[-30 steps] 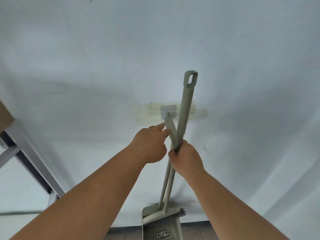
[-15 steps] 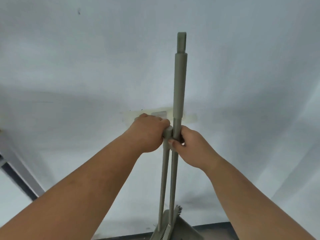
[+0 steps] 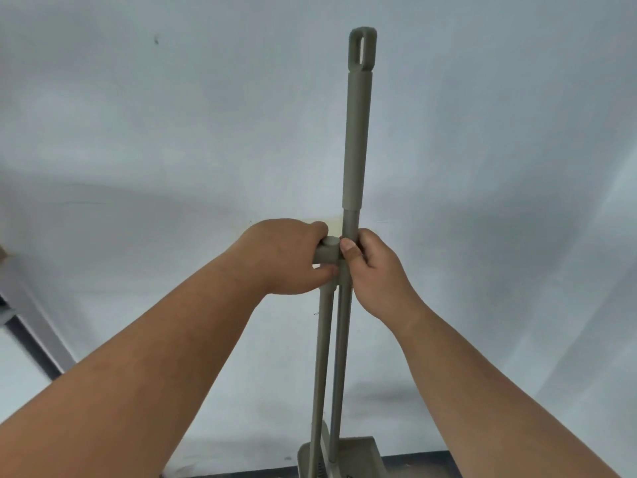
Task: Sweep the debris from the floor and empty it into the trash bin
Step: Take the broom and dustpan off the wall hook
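Left hand (image 3: 287, 257): your grip is closed around the top end of the dustpan handle (image 3: 321, 357), fingers curled over its capped grey head, thumb underneath. Right hand (image 3: 374, 270): your grip is closed on the broom handle (image 3: 355, 160), thumb pressed on the near face of the shaft just below the thicker sleeve, fingers wrapped round the far side. The two hands sit just beside each other, at the same height, with the two shafts between them.

Both shafts stand nearly upright and run side by side, dustpan handle on the left, broom handle on the right, touching or almost touching near your hands. The broom handle rises well above your grip and ends in a flattened loop with a slot.

Lower down, both shafts meet the dustpan (image 3: 358, 455) at the bottom edge of the view; only its upper rim and back wall show. The broom head is mostly hidden there.

Behind everything is a pale wall (image 3: 172, 132), with a yellowish patch just behind your knuckles. A dark baseboard strip (image 3: 420, 465) runs along the wall's foot. At the left edge stands a grey metal frame (image 3: 31, 332), blurred.
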The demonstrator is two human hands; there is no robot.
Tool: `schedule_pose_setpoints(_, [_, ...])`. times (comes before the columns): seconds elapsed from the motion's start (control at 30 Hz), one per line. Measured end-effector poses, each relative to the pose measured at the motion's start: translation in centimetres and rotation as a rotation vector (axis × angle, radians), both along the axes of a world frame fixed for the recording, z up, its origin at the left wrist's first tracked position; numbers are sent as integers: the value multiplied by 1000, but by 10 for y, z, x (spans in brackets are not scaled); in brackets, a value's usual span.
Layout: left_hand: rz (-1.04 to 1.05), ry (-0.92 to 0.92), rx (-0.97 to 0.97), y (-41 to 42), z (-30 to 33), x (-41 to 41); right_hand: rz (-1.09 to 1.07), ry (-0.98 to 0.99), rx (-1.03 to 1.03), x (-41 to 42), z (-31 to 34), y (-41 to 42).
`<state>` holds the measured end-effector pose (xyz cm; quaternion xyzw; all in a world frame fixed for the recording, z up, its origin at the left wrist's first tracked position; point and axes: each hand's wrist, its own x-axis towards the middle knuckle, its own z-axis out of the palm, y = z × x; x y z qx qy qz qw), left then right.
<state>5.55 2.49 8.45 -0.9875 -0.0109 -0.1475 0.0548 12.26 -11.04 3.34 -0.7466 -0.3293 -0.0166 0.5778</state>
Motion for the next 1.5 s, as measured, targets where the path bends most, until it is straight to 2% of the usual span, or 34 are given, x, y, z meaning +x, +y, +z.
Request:
schedule_pose_setpoints(0.17, [52, -63, 52, -5, 3, -2, 8, -43, -1, 0, 3, -2])
schedule_pose_setpoints(0.37, [40, -46, 70, -4, -6, -11, 50, -139, -104, -3, 1, -12])
schedule_pose_setpoints(0.67, [43, -90, 94, -11, -6, -12, 85, -183, -111, -1, 8, -26])
schedule_pose_setpoints(0.93, [-2, -72, 118, -23, -16, -15, 193, -275, -261, 5, 6, -49])
schedule_pose_setpoints(1.0, [-1, -65, 105, -21, -19, -17, 203, -246, -253, 8, 3, -56])
schedule_pose_setpoints(1.13, [174, -25, -17, 3, -23, -32, 156, -46, -81, 28, 8, -77])
schedule_pose_setpoints(1.37, [159, -10, 41, -24, -29, -13, 184, -103, -334, 20, 13, -59])
schedule_pose_setpoints(1.5, [227, 0, 21, -24, -28, -18, 145, -46, -395, 26, 10, -61])
